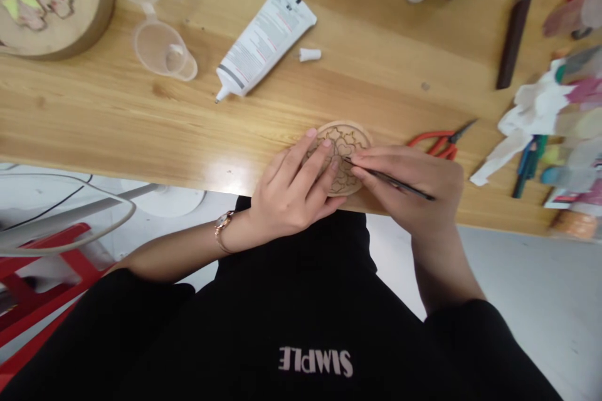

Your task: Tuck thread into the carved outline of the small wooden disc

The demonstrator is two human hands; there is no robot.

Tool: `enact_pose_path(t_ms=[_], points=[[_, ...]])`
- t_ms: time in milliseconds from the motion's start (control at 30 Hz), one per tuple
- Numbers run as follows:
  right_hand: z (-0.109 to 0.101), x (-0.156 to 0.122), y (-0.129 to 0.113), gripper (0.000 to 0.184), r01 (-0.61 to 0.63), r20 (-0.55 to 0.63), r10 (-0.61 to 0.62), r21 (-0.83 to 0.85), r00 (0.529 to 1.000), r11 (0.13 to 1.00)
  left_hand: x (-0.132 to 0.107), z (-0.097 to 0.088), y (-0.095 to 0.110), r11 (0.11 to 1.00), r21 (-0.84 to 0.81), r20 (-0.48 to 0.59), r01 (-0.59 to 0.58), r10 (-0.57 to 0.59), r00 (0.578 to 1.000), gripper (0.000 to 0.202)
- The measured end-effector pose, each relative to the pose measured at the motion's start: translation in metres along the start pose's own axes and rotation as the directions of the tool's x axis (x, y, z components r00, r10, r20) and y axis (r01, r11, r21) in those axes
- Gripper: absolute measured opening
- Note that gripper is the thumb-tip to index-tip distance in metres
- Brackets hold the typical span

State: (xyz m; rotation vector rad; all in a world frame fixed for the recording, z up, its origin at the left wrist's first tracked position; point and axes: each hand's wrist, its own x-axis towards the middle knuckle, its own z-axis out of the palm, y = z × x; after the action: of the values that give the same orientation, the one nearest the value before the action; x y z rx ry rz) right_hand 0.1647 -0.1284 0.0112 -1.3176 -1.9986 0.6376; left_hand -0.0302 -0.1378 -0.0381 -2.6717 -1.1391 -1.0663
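Note:
My left hand point(291, 194) lies over the left part of a round, light wooden disc point(362, 135), fingertips resting on its face and thumb along the near rim. Several small outlined shapes, one like a heart point(345, 148), are set inside the disc's raised edge. Pinched in my right hand point(414, 182) is a slim dark tool point(399, 185); whether it is tweezers or a stylus I cannot tell. Its tip meets the middle of the disc. Part of the disc is hidden under my fingers.
Beyond the disc lie an uncapped white tube point(268, 41), its cap point(310, 54) and a lidded clear cup point(162, 50). Red-handled pliers point(442, 141) sit to the right, near crumpled tissue point(531, 106) and a dark-handled tool point(515, 41). A wood slice point(84, 31) stands far left.

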Motion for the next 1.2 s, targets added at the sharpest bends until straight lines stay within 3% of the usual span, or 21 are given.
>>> enact_pose_path(t_ms=[400,867,1000,1200], points=[[0.001,0.004,0.004,0.01,0.055,-0.007,-0.055,0.032,0.998,0.998,-0.002,-0.001,-0.001,1.0,-0.009,0.021,-0.014,0.014,1.0,0.046],[-0.007,0.011,0.009,0.015,0.085,0.104,-0.094,0.083,0.99,0.993,0.003,-0.002,0.0,1.0,-0.014,0.003,-0.005,0.005,1.0,0.046],[-0.006,0.011,0.009,0.01,0.071,0.088,-0.078,0.082,0.993,0.994,0.002,-0.002,0.0,0.997,-0.072,0.021,0.036,-0.035,0.999,0.047],[-0.005,0.004,0.003,0.017,0.052,0.028,-0.053,0.034,0.998,0.998,-0.001,-0.004,0.001,0.991,-0.096,0.077,0.098,-0.091,0.993,0.048]])
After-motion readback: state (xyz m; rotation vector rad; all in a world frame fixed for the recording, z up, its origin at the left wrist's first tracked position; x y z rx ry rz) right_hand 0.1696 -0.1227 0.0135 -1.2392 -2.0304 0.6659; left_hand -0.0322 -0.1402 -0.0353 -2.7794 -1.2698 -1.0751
